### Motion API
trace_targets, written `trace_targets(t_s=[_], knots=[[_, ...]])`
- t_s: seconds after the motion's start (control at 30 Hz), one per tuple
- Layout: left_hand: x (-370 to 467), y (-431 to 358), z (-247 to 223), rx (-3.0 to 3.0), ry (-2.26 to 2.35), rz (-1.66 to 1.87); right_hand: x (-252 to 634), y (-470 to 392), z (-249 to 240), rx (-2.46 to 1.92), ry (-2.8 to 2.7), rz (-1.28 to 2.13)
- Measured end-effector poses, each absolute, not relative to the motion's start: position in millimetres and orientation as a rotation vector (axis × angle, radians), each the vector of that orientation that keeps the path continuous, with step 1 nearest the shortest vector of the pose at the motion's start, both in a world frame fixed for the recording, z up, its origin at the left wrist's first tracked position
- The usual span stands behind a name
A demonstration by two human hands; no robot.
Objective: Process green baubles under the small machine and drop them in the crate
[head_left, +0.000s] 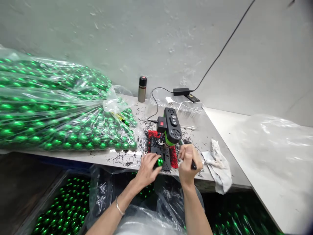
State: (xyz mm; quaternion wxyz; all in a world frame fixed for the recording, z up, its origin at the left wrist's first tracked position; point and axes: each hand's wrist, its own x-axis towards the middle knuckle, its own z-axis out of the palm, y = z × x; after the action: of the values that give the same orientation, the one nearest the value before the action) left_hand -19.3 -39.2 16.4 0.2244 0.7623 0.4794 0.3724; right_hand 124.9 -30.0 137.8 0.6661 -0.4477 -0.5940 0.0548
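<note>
My left hand (148, 167) has its fingers closed round a shiny green ball (160, 162), at the front end of a black slotted base plate (160, 149). Above and behind it stands a small black and green bench drill press (172, 122) with a red switch on its side. My right hand (189, 163) is wrapped round the lever handle (194, 165), whose black end sticks out of the fist. The drill's tip and any mark on the ball cannot be made out. A red mat (174, 158) lies under the base, with dark shavings scattered about it.
A clear bag (73, 107) of green balls fills the table's left side. Behind the drill are a flask (142, 89) and a power adapter (181, 91) with cables. A white cloth (218, 168) hangs over the front edge. Lined bins (66, 202) of green balls stand below.
</note>
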Motion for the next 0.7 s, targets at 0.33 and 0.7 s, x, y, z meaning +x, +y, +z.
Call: trace_targets(t_s=[0.33, 0.7], knots=[[-94.1, 75.3, 61.5, 1.982, 2.066, 0.856, 123.3, -30.0, 107.9, -0.893, -1.302, 0.062], [-99.8, 131.0, 66.7, 1.770, 1.889, 0.893, 124.3, -31.1, 101.6, -0.892, -1.338, 0.042]])
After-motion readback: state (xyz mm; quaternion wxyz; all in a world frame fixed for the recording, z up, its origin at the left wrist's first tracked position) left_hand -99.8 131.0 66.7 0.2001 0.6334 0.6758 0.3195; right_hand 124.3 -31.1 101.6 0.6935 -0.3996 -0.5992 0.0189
